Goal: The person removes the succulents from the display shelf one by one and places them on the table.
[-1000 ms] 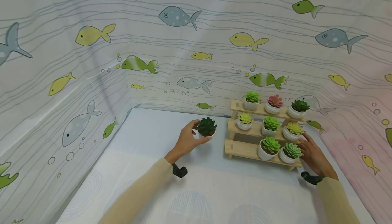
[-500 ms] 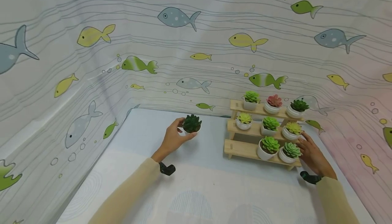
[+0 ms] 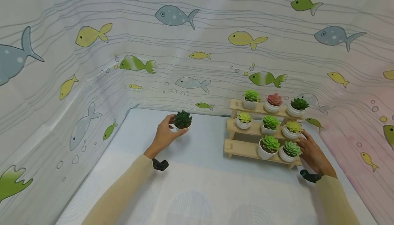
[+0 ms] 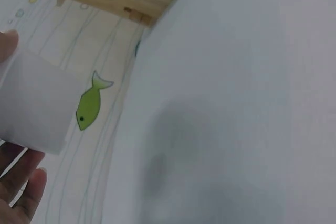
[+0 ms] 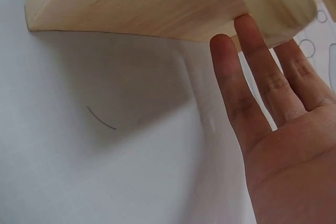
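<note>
My left hand [image 3: 163, 135] holds a dark green potted succulent [image 3: 183, 119] between thumb and fingers, left of the stepped wooden stand [image 3: 241, 148]. In the left wrist view its white pot [image 4: 39, 103] appears above the pale table, with fingers at its sides. At the stand's right end is my right hand [image 3: 312, 152], its fingers nearly straight. Seen from the right wrist, those fingers [image 5: 270, 69] reach up to the wooden edge [image 5: 142, 9] and touch it. Potted succulents stand on all three steps, among them a yellow-green one [image 3: 293, 128] beside the right hand.
A pink succulent [image 3: 274, 100] sits mid-row on the top step. On the lowest step, two green ones [image 3: 269, 145] stand toward the right. A fish-patterned cloth [image 3: 191, 30] rises behind and beside the pale table [image 3: 197, 170].
My left hand has moved left with the potted succulent, away from the stand. The right hand keeps its place at the stand's right end.
</note>
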